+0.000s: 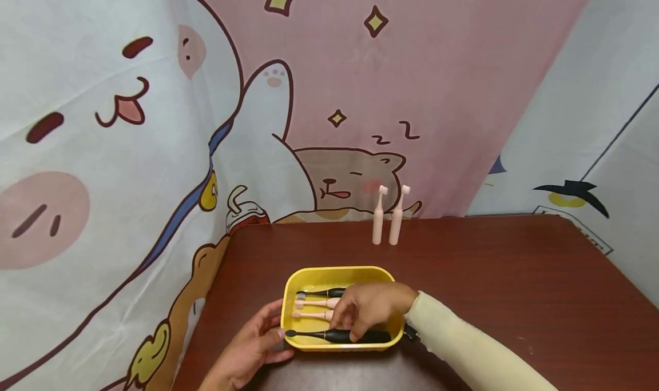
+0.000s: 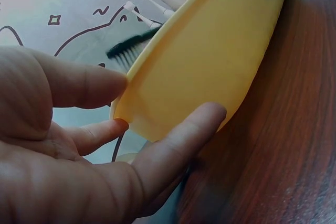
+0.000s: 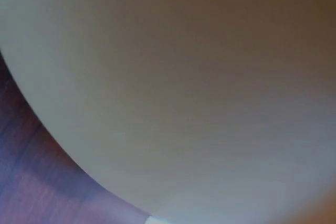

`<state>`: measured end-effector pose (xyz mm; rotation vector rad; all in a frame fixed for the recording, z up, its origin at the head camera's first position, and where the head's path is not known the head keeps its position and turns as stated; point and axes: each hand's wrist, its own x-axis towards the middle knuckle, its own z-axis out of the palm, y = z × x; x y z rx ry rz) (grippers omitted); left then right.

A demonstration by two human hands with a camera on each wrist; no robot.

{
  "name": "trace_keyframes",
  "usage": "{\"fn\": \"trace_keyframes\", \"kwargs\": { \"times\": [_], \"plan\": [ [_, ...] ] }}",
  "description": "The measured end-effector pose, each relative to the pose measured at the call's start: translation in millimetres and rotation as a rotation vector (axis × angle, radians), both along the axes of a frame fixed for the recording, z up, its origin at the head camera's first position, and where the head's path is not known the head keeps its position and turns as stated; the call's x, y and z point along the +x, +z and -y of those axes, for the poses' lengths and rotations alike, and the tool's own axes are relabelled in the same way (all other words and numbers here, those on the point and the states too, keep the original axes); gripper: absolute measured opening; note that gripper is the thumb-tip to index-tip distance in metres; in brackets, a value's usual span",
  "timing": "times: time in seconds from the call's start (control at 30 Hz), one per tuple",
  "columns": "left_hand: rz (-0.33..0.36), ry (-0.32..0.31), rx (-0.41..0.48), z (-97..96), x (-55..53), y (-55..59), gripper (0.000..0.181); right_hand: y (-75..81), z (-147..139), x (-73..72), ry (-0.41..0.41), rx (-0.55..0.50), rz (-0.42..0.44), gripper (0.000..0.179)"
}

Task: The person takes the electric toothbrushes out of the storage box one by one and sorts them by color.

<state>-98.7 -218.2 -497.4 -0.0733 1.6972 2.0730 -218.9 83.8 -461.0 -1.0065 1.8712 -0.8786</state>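
Note:
A yellow tray (image 1: 329, 271) holds a black electric toothbrush (image 1: 314, 293) at its far side and two pink toothbrushes (image 1: 311, 315) in the middle, partly hidden. My right hand (image 1: 373, 305) reaches into it and pinches another black toothbrush (image 1: 373, 336) along the near side. In the left wrist view, a bristled black brush head (image 2: 131, 45) shows above the tray's rim. My left hand (image 1: 254, 336) grips the tray's left end, thumb near the rim and fingers against the outer wall. A pale surface fills most of the right wrist view, hiding the right fingers.
Two pink electric toothbrushes (image 1: 378, 225) stand upright at the back of the dark red-brown wooden table (image 1: 489, 282). Behind the table hangs a cloth (image 1: 437, 94) with cartoon animals. Another printed cloth (image 1: 103, 179) borders the left side.

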Motion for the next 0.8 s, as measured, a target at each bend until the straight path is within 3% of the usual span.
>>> {"fn": "trace_keyframes", "kwargs": {
  "times": [0.4,0.63,0.8],
  "plan": [
    [-0.005,0.000,-0.010,-2.7,1.7,0.8,0.069,-13.4,-8.7,-12.0,-0.018,-0.163,0.184,0.042],
    [-0.025,-0.004,-0.009,-3.7,1.5,0.8,0.070,-13.6,-19.4,-16.0,-0.107,-0.253,0.311,0.044],
    [-0.023,-0.001,-0.016,-2.1,1.4,0.0,0.069,-11.9,-29.4,-19.9,-0.135,-0.358,0.332,0.044]
  ]
}}
